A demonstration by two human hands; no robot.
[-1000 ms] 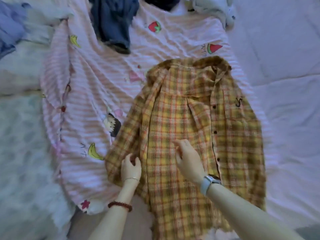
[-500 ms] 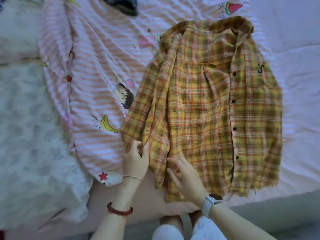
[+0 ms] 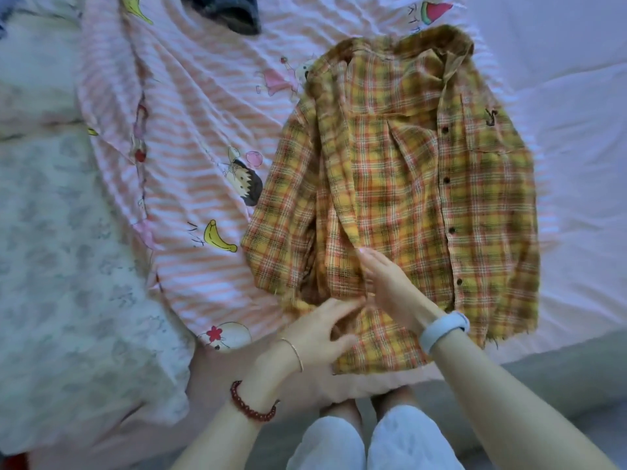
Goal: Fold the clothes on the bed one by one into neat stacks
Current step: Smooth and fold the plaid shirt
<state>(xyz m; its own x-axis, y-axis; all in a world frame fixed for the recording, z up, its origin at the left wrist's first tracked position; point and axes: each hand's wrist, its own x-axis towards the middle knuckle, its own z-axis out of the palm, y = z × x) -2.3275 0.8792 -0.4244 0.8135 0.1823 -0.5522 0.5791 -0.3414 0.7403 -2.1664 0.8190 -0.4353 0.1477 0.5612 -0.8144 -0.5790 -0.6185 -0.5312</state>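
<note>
The right hand (image 3: 390,286) is being laid flat on the plaid shirt (image 3: 407,198), fingers straight and reaching toward the upper left of the frame, resting along the edge of the folded-in sleeve; nothing is being gripped by it; a pale watch band (image 3: 444,329) is being worn at its wrist. The left hand (image 3: 319,337) is being spread at the shirt's lower hem in the lower centre of the frame, fingers extended and touching the cloth; whether a pinch of fabric is being taken under the thumb cannot be told.

The shirt is being spread face-up in the centre right of the frame, collar toward the top, its picture-left sleeve already folded in over the body; it is lying partly on a pink striped sheet (image 3: 190,164) printed with cartoons, which fills the centre left. A dark garment (image 3: 234,11) is being left at the top edge.

The shirt is being judged light, soft and limp; it is likely to be creased and slid easily over the sheet; hold is best being taken at the hem corners or the shoulder seam, where doubled cloth gives firmer purchase, while the frayed hem is probably being spared from hard pulling.
</note>
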